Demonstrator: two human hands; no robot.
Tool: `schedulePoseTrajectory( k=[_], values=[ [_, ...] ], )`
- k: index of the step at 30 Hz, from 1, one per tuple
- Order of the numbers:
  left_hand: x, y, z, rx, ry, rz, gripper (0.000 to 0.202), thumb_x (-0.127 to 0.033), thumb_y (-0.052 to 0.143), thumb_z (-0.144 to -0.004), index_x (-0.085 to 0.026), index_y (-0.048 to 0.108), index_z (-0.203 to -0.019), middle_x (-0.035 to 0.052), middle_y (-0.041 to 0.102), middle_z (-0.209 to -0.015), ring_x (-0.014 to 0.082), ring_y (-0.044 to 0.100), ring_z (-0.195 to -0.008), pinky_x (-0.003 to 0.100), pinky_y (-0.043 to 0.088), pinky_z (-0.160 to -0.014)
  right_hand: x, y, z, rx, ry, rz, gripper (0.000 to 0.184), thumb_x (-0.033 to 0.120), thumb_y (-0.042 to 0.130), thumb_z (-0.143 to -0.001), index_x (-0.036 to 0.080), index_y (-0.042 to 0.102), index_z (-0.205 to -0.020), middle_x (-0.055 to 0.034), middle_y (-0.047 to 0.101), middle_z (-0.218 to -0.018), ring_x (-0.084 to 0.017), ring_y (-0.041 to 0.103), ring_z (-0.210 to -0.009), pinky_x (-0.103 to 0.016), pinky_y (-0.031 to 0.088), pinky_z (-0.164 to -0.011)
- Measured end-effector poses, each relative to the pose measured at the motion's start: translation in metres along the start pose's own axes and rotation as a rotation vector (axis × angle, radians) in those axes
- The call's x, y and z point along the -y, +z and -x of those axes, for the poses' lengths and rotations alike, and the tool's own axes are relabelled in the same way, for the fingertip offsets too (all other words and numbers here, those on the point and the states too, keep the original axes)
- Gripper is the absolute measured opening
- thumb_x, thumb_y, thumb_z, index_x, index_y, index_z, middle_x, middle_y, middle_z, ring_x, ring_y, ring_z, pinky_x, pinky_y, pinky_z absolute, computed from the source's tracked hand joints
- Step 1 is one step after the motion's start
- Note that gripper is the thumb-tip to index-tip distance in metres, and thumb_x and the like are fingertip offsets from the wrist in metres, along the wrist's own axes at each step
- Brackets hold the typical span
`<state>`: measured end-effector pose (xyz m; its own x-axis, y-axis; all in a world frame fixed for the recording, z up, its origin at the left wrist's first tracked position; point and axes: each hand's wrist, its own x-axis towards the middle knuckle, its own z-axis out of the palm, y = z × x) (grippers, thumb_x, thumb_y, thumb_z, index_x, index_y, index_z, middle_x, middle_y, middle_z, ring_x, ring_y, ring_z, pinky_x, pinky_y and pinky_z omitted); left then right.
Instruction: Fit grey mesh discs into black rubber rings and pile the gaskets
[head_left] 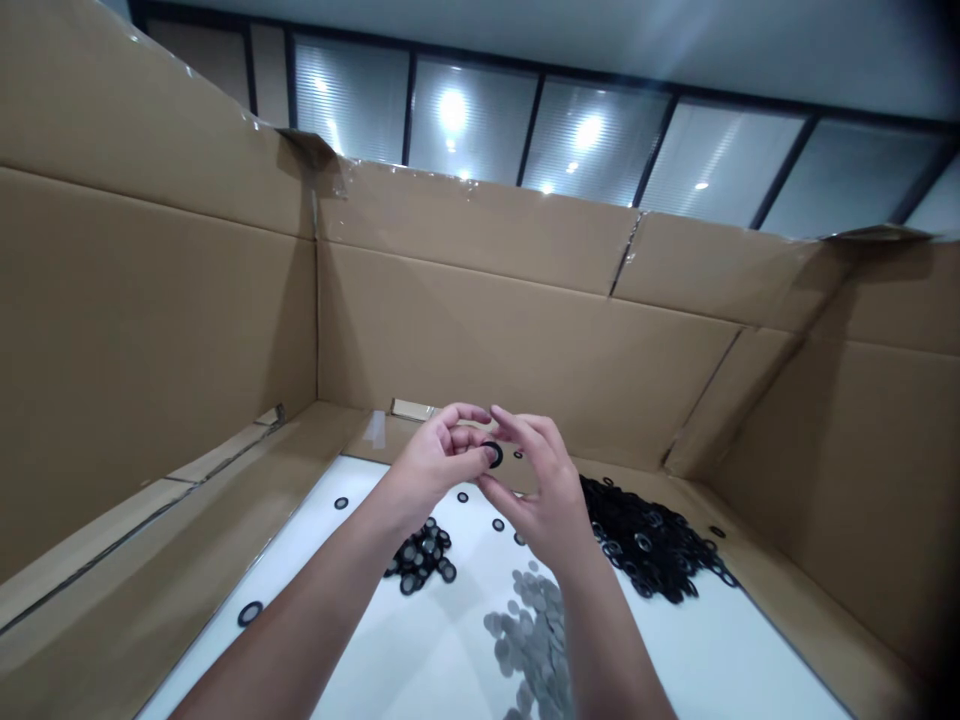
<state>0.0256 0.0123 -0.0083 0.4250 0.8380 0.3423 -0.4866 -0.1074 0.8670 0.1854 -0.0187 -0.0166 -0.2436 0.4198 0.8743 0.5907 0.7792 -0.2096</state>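
White board (705, 650) below — black ring (498, 455) pinched in left hand (433, 455) — spread right hand (546, 485) curved just to ring's right.

Bare forearms (330, 590) convergent, left hand (439, 458) in a thumb-and-finger pinch, right hand (546, 490) half-curled beside it

Bare left hand (435, 458) and right hand (546, 482), slim fingers (466, 412), bare tapered forearms (337, 590).
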Motion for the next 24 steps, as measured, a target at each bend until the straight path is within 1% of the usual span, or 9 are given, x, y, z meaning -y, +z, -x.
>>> schedulePoseTrajectory(
  k=[3, 8, 11, 14, 17, 20, 22, 24],
  values=[
    [0.000, 0.000, 0.000, 0.002, -0.002, 0.020, 0.040, -0.019, 0.085, -0.073, -0.016, 0.059, -0.103, 0.0008, 0.070, -0.082, 0.0110, 0.064, -0.070, 0.021, 0.047, -0.063, -0.001, -0.003, 0.000, 0.027, -0.029, 0.010, 0.062, 0.015, 0.064, -0.093, 0.038, 0.046, -0.147, -0.0055, 0.064, -0.119, -0.025, 0.063, -0.109, -0.047, 0.055, -0.095],
    [0.002, 0.000, 0.000, -0.002, -0.009, -0.022, 0.038, -0.018, 0.083, -0.074, -0.015, 0.061, -0.105, 0.0005, 0.069, -0.079, 0.0109, 0.063, -0.069, 0.021, 0.047, -0.065, 0.001, 0.003, 0.000, -0.038, 0.021, 0.056, 0.057, 0.014, 0.065, -0.091, 0.036, 0.052, -0.142, -0.0061, 0.062, -0.113, -0.024, 0.064, -0.101, -0.044, 0.057, -0.089],
    [0.003, -0.002, 0.000, -0.008, -0.004, -0.025, 0.039, -0.019, 0.083, -0.075, -0.015, 0.061, -0.106, -0.0001, 0.068, -0.079, 0.0102, 0.062, -0.069, 0.021, 0.047, -0.065, 0.000, 0.000, 0.000, 0.005, 0.011, 0.014, 0.061, 0.016, 0.068, -0.090, 0.035, 0.049, -0.144, -0.0062, 0.062, -0.120, -0.024, 0.063, -0.107, -0.043, 0.055, -0.093],
    [0.003, -0.002, 0.000, 0.000, 0.000, -0.003, 0.039, -0.019, 0.084, -0.074, -0.015, 0.060, -0.105, 0.0002, 0.069, -0.081, 0.0101, 0.062, -0.070, 0.021, 0.048, -0.065, -0.001, -0.003, 0.000, 0.061, -0.016, -0.003, 0.062, 0.014, 0.065, -0.092, 0.037, 0.046, -0.147, -0.0046, 0.064, -0.122, -0.024, 0.061, -0.111, -0.045, 0.053, -0.097],
    [0.003, -0.002, -0.001, 0.012, -0.002, -0.014, 0.039, -0.019, 0.083, -0.076, -0.014, 0.059, -0.107, 0.0006, 0.069, -0.081, 0.0101, 0.062, -0.070, 0.022, 0.048, -0.067, -0.001, 0.001, 0.000, 0.013, -0.003, 0.044, 0.061, 0.011, 0.064, -0.092, 0.037, 0.048, -0.144, -0.0046, 0.063, -0.115, -0.023, 0.062, -0.105, -0.044, 0.053, -0.093],
    [0.003, -0.002, -0.001, -0.002, -0.014, -0.036, 0.041, -0.020, 0.082, -0.077, -0.014, 0.059, -0.110, 0.0008, 0.069, -0.080, 0.0103, 0.062, -0.072, 0.022, 0.048, -0.068, 0.002, 0.009, 0.001, -0.056, 0.044, 0.099, 0.060, 0.013, 0.066, -0.089, 0.036, 0.051, -0.142, -0.0047, 0.060, -0.108, -0.023, 0.061, -0.096, -0.044, 0.054, -0.087],
    [0.003, -0.002, -0.001, -0.017, -0.017, -0.038, 0.042, -0.020, 0.083, -0.076, -0.015, 0.059, -0.111, 0.0008, 0.068, -0.081, 0.0108, 0.062, -0.073, 0.022, 0.048, -0.068, 0.003, 0.009, 0.001, -0.046, 0.055, 0.085, 0.062, 0.015, 0.070, -0.088, 0.035, 0.049, -0.144, -0.0053, 0.058, -0.109, -0.023, 0.061, -0.097, -0.044, 0.054, -0.088],
    [0.003, -0.003, -0.001, -0.029, -0.012, -0.034, 0.042, -0.021, 0.084, -0.075, -0.016, 0.060, -0.110, 0.0003, 0.068, -0.081, 0.0109, 0.062, -0.072, 0.022, 0.048, -0.067, 0.004, 0.006, 0.001, -0.013, 0.047, 0.043, 0.064, 0.018, 0.071, -0.089, 0.035, 0.047, -0.146, -0.0060, 0.057, -0.115, -0.024, 0.061, -0.102, -0.043, 0.054, -0.091]
  ],
)
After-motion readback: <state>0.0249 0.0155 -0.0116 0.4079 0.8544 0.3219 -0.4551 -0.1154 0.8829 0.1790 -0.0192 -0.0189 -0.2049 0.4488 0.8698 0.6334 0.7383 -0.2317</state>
